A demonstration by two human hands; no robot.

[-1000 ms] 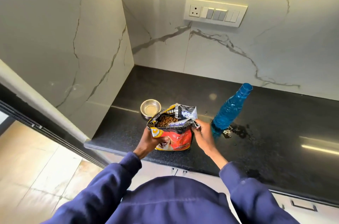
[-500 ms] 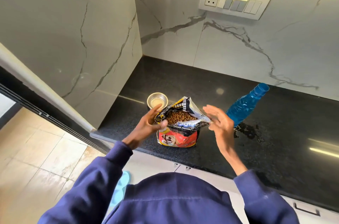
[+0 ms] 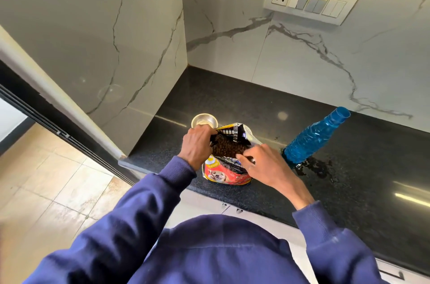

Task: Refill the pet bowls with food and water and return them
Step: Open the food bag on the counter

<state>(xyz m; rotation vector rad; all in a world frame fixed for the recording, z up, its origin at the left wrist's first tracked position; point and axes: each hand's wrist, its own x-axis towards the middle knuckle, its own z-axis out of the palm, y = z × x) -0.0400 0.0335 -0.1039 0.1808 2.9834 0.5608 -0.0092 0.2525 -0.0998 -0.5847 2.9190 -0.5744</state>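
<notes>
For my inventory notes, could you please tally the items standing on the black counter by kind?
Metal bowl: 1
Pet food bag, open, held at its rim by both hands: 1
Blue bottle: 1
Total: 3

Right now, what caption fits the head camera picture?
Both hands, left and right, hold open a kibble bag beside a steel bowl.

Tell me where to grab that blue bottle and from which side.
Take the blue bottle around its ribbed lower body, coming from the right. It stands upright, narrowing to an uncapped neck, so a low side grip is probably steadiest. The pet food bag and right hand crowd its left, and its base sits in spilled water.
</notes>
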